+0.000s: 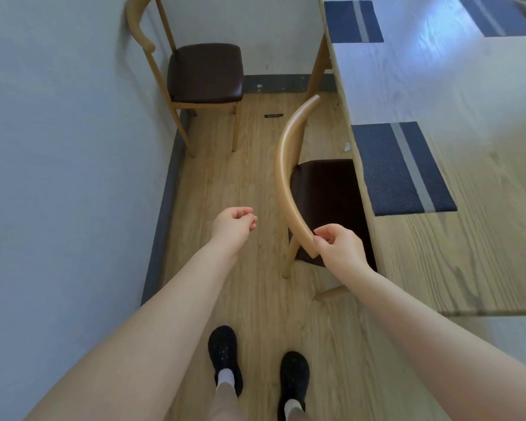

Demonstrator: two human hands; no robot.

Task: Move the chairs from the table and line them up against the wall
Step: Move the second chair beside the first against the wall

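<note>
A wooden chair point(286, 153) with a dark brown seat stands tucked at the table point(468, 268), its curved backrest towards me. My right hand point(340, 247) is at the near end of that backrest, fingers curled onto it. My left hand point(233, 227) hovers over the floor to the left of the chair, loosely curled and holding nothing. A second matching chair point(205, 72) stands against the left wall point(58, 147) near the corner, its backrest touching the wall.
The light wooden table runs along the right and carries blue striped placemats point(401, 168). A strip of wood floor point(225, 183) lies between wall and table. My black shoes point(225, 357) stand on it. A small dark scrap point(273, 116) lies on the floor.
</note>
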